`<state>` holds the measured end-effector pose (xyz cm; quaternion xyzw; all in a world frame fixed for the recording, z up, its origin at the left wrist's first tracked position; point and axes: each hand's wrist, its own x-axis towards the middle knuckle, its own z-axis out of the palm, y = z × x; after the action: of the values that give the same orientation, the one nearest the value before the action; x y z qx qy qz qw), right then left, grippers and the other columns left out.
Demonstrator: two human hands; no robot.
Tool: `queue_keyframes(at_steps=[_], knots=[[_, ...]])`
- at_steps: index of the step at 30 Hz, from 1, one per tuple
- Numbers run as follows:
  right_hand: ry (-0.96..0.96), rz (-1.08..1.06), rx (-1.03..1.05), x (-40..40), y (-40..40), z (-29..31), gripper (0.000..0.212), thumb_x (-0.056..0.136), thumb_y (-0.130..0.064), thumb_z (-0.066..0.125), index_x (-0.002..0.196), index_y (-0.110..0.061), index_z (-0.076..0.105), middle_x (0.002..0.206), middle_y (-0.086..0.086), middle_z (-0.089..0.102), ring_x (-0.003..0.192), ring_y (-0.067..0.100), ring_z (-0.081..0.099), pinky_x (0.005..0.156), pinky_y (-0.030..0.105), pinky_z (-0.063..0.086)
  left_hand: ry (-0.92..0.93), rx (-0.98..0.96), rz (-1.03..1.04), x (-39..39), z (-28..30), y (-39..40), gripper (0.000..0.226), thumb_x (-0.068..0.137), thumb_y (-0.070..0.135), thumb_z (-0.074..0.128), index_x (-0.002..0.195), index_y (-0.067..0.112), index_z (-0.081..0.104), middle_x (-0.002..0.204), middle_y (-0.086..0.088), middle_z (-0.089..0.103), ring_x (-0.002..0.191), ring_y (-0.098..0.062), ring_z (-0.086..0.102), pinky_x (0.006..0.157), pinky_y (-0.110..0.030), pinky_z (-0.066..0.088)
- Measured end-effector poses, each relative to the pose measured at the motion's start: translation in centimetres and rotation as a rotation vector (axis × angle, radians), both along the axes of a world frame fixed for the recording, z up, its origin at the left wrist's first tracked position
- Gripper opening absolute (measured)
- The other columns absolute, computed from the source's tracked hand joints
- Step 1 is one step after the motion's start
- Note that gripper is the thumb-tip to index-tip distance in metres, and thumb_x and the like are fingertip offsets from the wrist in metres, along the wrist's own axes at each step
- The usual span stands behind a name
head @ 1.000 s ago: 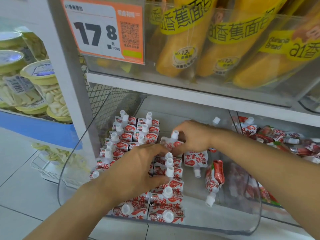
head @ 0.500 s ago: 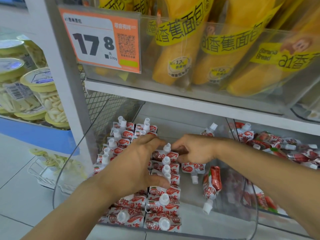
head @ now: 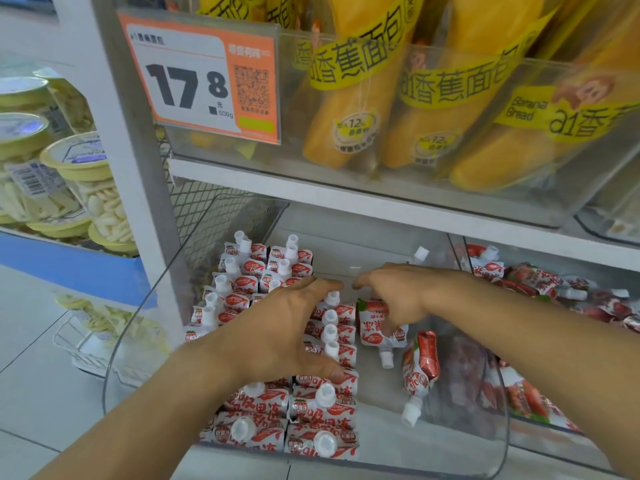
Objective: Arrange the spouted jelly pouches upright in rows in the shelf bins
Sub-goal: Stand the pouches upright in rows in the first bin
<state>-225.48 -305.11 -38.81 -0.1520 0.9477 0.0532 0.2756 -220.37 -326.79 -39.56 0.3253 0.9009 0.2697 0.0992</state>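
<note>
Red-and-white spouted jelly pouches stand upright in rows along the left side of a clear shelf bin. My left hand lies spread over the middle rows, fingers straight, thumb against the right-hand row. My right hand curls its fingers round the top end of a loose pouch that lies with its spout toward me. A second loose pouch lies on the bin floor to its right. Behind my right hand the cap of one more pouch pokes up.
The neighbouring bin on the right holds a jumble of pouches. Right above, a shelf carries banana bread packs and a price tag. Snack tubs stand on the left. A wire basket sits on the floor.
My right hand set its upright pouch into the right-hand row, then moved right and down onto the loose upside-down pouch. My left hand slid deeper over the rows.
</note>
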Motion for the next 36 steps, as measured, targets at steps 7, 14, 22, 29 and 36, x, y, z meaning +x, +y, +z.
queue_keyframes(at_steps=[7,14,22,29,36], knots=[[0.035,0.072,-0.048,1.3,-0.1,1.2,0.064,0.062,-0.032,0.093,0.114,-0.026,0.055,0.106,-0.004,0.048,0.096,0.018,0.051,0.078,0.036,0.050,0.007,0.001,0.013,0.0,-0.1,0.0,0.106,0.059,0.062,0.080,0.147,0.034,0.027,0.146,0.016,0.039,0.131,-0.002,0.039,0.107,-0.019,0.035],[0.193,0.094,-0.242,4.4,1.8,4.5,0.041,0.081,-0.039,0.079,0.113,-0.039,0.052,0.092,-0.016,0.048,0.082,0.006,0.049,0.073,0.026,0.041,-0.010,0.010,0.009,0.1,0.2,-0.2,0.104,0.061,0.065,0.077,0.147,0.036,0.026,0.147,0.018,0.037,0.132,0.000,0.037,0.106,-0.016,0.033],[0.568,-0.245,-0.551,11.0,2.5,5.7,0.027,0.071,-0.034,0.070,0.086,-0.032,0.048,0.068,-0.010,0.060,0.068,0.003,0.058,0.056,0.022,0.045,0.041,0.089,0.085,0.9,0.7,0.3,0.081,0.070,0.071,0.063,0.139,0.042,0.032,0.134,0.024,0.045,0.119,0.009,0.045,0.093,-0.004,0.034],[0.514,-0.611,-0.788,8.0,0.2,3.9,0.024,0.075,-0.026,0.076,0.091,-0.025,0.057,0.082,-0.009,0.067,0.076,0.005,0.064,0.064,0.023,0.051,0.074,0.047,0.084,0.6,0.3,0.7,0.077,0.074,0.064,0.066,0.139,0.035,0.038,0.130,0.020,0.042,0.112,0.003,0.049,0.095,-0.016,0.044],[0.131,-0.656,-0.871,1.2,-2.0,0.3,0.034,0.070,-0.013,0.089,0.087,-0.023,0.061,0.096,0.002,0.073,0.089,0.015,0.069,0.081,0.032,0.057,0.057,0.082,0.106,0.5,0.2,0.9,0.068,0.076,0.060,0.068,0.135,0.038,0.043,0.121,0.018,0.052,0.109,0.002,0.053,0.091,-0.017,0.046]])
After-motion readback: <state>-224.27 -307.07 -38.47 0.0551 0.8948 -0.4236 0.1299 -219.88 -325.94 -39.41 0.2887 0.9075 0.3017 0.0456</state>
